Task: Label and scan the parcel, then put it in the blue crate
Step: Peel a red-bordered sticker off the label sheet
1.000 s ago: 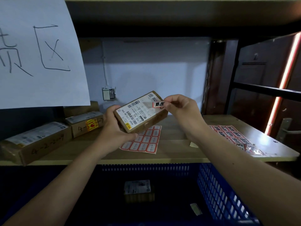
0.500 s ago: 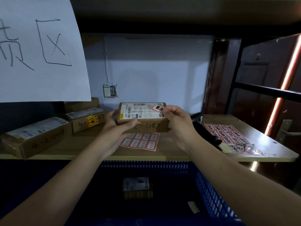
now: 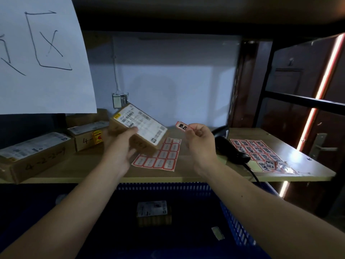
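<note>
My left hand (image 3: 121,144) holds a small brown cardboard parcel (image 3: 139,126) with a white shipping label, tilted above the wooden shelf (image 3: 186,174). A short way to the right, my right hand (image 3: 198,139) pinches a small red-and-white sticker (image 3: 181,126) between thumb and fingers, apart from the parcel. A black handheld scanner (image 3: 226,146) lies on the shelf behind my right wrist. The blue crate (image 3: 235,230) stands below the shelf with one small parcel (image 3: 153,212) inside.
A sheet of blank red labels (image 3: 160,157) lies under the parcel. A sheet of printed red labels (image 3: 261,154) lies at the right. Two more boxes (image 3: 33,154) (image 3: 87,135) sit on the shelf's left. A white paper sign (image 3: 41,53) hangs upper left.
The parcel has turned in my left hand and tilted the other way. My right hand has pulled away to the right with the sticker, which had been at the parcel's corner.
</note>
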Demonstrator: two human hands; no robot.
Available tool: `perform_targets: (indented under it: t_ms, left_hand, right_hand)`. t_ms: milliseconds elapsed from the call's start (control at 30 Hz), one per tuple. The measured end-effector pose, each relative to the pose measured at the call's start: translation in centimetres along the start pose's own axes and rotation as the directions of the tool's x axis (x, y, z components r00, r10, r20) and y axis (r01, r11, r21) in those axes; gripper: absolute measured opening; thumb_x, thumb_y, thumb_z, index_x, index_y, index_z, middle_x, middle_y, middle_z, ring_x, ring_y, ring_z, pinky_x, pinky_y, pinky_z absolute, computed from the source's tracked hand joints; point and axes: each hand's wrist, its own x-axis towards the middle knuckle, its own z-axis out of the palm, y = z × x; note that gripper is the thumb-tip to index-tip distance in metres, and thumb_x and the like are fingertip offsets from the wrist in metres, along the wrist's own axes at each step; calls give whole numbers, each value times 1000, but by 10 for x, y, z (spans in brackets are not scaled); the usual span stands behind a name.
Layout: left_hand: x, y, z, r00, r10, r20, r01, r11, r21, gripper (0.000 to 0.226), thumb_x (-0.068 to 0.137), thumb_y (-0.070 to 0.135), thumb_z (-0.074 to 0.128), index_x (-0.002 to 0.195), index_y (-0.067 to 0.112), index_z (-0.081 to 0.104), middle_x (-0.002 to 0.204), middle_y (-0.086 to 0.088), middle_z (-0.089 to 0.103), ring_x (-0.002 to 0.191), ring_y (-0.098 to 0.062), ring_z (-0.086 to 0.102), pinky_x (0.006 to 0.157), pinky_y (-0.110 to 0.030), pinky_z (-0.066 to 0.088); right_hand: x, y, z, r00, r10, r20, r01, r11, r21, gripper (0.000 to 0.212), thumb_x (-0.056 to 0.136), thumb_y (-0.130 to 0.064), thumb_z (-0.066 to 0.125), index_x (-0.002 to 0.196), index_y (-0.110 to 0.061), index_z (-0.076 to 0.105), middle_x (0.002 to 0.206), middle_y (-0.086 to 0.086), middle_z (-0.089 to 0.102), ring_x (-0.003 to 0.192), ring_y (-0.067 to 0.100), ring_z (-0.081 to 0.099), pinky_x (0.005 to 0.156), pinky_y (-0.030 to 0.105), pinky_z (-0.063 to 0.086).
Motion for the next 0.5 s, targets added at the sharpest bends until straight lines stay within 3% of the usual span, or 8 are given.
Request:
perform_targets:
  t_ms: [67, 167, 333, 500]
  left_hand:
    - [5, 9, -8, 998, 2, -64, -2, 1000, -9, 52, 82, 13, 71, 128, 21, 50, 110, -3, 71, 89, -15, 70, 76, -34, 58]
    - [10, 18, -16, 996, 25, -85, -25, 1000, -7, 43, 83, 17, 72, 123, 18, 56, 100, -1, 74, 81, -11, 73, 61, -26, 58]
    - [11, 20, -21, 996, 48, -70, -46, 999, 27, 24, 84, 17, 71, 104, 24, 59, 96, 1, 74, 86, -11, 72, 73, -30, 58]
    - [13, 15, -24, 995, 58, -77, -55, 998, 42, 28, 84, 16, 71, 109, 23, 59, 94, 3, 73, 85, -11, 71, 72, -31, 57]
  right_hand:
    - [7, 0, -6, 998, 25, 55, -15, 986, -167, 9, 98, -8, 50, 100, -7, 59, 81, -1, 59, 65, 8, 51, 54, 13, 43]
    - [14, 5, -10, 960, 165, 225, -59, 908, -416, 14, 97, -8, 52, 104, -3, 63, 86, 1, 64, 80, 13, 58, 57, 17, 41]
    - [23, 17, -1, 878, 286, 384, 19, 780, -625, 11, 88, -10, 65, 98, -8, 65, 107, 6, 70, 91, 13, 66, 67, 21, 51]
    - [25, 18, 8, 840, 301, 452, 240, 540, -807, 11, 89, -19, 64, 100, -16, 65, 110, -1, 67, 88, 10, 60, 65, 19, 44]
